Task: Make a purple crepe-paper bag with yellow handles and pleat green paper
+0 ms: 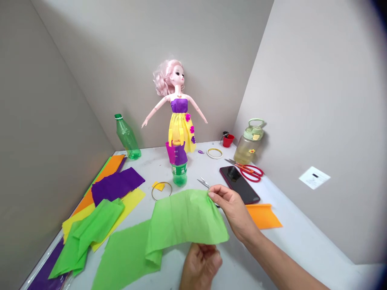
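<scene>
A light green sheet of crepe paper is raised above the table, bowed and slightly creased. My right hand pinches its upper right corner between thumb and fingers. Under the lower edge, my left hand has its fingers curled against the same sheet, which partly hides the fingertips. Another green crepe sheet lies flat on the left, overlapped by the raised one. Small scissors rest behind my right hand, their handles mostly covered. An orange paper piece lies to the right of my right wrist.
A pink-haired doll stands on a cut green bottle. Another green bottle leans behind folded purple paper. A phone, red-handled scissors and a water bottle are right; a thin bangle lies centrally.
</scene>
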Motion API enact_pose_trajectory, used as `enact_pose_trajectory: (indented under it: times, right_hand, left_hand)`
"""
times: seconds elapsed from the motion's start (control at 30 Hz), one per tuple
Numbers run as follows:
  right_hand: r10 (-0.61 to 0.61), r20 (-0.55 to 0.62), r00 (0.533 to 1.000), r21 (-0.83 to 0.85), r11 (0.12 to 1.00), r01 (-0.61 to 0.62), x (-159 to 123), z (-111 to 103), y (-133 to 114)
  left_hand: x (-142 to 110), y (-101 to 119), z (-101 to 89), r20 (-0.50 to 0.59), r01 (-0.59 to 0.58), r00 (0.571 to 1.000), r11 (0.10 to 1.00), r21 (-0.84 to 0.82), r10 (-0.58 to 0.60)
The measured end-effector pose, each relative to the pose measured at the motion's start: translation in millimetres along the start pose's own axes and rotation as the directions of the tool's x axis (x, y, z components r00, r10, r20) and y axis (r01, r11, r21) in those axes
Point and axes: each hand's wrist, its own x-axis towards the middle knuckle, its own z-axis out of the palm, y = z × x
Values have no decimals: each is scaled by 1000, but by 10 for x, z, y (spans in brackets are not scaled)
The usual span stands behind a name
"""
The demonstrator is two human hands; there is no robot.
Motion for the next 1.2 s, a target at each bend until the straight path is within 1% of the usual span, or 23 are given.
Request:
enact_pose_trajectory:
  times: [0.1,0.17,0.23,0.3,0.4,0.5,0.67,0.77,0.87,1.0,1.2]
  right_hand:
    - [-36,-6,999,-26,999,36,-29,20,-12]
    - [-54,-7,998,-45,998,54,-38,20,-17]
    - [-62,-6,998,-46,997,62,-44,16,-23]
    - [-64,-4,998,-32,997,64,-49,16,-30]
    - [-40,10,999,12,999,40,-55,24,-38]
    - [10,43,999,82,997,-13,-59,35,-40]
    - [57,71,996,168,983,-68,-47,36,-37]
    - [64,77,995,167,983,-76,-45,32,-32]
    - [74,86,994,165,982,-87,-54,31,-34]
    - [67,90,994,176,981,-82,-61,31,-46]
    - [57,91,994,188,979,-73,-54,34,-51]
  left_hand:
    - [83,39,174,-76,-48,996,982,-184,35]
    - [115,65,286,-120,-42,993,963,-267,11]
    - [132,62,360,-166,-18,985,944,-330,-39]
    - [139,36,384,-199,13,975,925,-380,-95]
    - [142,-5,355,-221,82,956,901,-426,-192]
    - [142,-14,303,-225,115,945,882,-456,-240]
    - [141,-12,260,-255,68,943,876,-478,-212]
    - [132,-26,259,-228,116,943,881,-459,-242]
    - [125,-31,267,-210,151,936,863,-481,-281]
    - [120,-17,302,-224,101,943,855,-509,-245]
    - [105,-36,330,-223,104,951,900,-424,-215]
